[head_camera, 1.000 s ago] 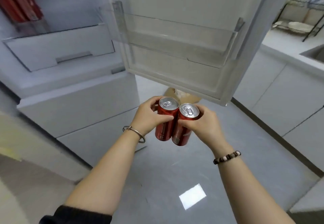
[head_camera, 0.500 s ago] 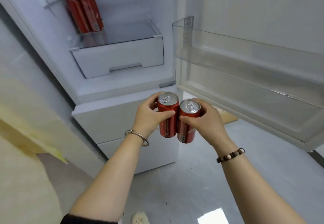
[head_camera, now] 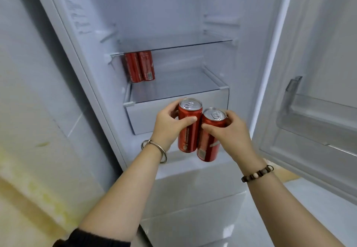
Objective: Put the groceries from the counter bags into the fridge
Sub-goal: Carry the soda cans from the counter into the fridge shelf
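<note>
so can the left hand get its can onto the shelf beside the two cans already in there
Probably yes: the door stands open, the left hand holds its can before the shelf, and the shelf right of the two stored cans is bare.

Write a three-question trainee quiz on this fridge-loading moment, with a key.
1. True or false: the left hand grips the left can and the right hand grips the right can, both red.
2. The stored red cans stand: A) in a door bin; B) at the back left of the lower shelf; C) on the upper glass shelf.
3. Fill in: the fridge door stands ____.

Key: 1 true; 2 B; 3 open.
</note>
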`<state>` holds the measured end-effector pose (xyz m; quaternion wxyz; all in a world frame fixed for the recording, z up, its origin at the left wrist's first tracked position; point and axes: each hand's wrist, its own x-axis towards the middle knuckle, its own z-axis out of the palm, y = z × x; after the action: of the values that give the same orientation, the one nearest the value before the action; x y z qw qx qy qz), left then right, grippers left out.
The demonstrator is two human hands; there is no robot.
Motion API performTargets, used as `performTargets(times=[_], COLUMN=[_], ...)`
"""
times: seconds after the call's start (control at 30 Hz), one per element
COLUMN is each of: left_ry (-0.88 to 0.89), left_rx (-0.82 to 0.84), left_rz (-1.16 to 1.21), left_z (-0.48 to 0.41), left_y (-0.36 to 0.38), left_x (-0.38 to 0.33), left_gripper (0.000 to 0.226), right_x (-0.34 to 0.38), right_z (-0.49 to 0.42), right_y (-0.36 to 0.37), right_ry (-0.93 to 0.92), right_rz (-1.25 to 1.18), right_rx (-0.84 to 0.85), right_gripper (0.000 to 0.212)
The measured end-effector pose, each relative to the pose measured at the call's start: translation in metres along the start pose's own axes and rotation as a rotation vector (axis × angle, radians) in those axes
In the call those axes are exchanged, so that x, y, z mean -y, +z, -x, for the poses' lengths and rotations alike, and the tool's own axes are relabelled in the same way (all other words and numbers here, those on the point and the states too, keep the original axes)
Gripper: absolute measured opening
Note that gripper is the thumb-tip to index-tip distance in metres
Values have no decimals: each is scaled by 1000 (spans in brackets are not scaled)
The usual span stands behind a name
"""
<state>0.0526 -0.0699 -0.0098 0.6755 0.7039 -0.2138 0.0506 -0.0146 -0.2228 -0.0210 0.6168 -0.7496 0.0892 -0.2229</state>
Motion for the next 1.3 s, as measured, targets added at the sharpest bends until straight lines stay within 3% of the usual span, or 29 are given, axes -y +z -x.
performTargets(times=[0.2,0.6,1.3], left_ry=[90,219,107], left_rx=[-62,-246,-376], left_rz=[6,-7,24], left_z=[-51,-139,-189], left_y=[-24,-37,-71], left_x=[-6,-11,24], left_gripper=[42,40,38], right_x=[21,47,44], right_z=[-54,-162,-218], right_y=[36,75,129], right_ry=[-94,-241,-158], right_rz=[-39,-93,-66], right_rx=[24,37,169], right_gripper=[43,46,44])
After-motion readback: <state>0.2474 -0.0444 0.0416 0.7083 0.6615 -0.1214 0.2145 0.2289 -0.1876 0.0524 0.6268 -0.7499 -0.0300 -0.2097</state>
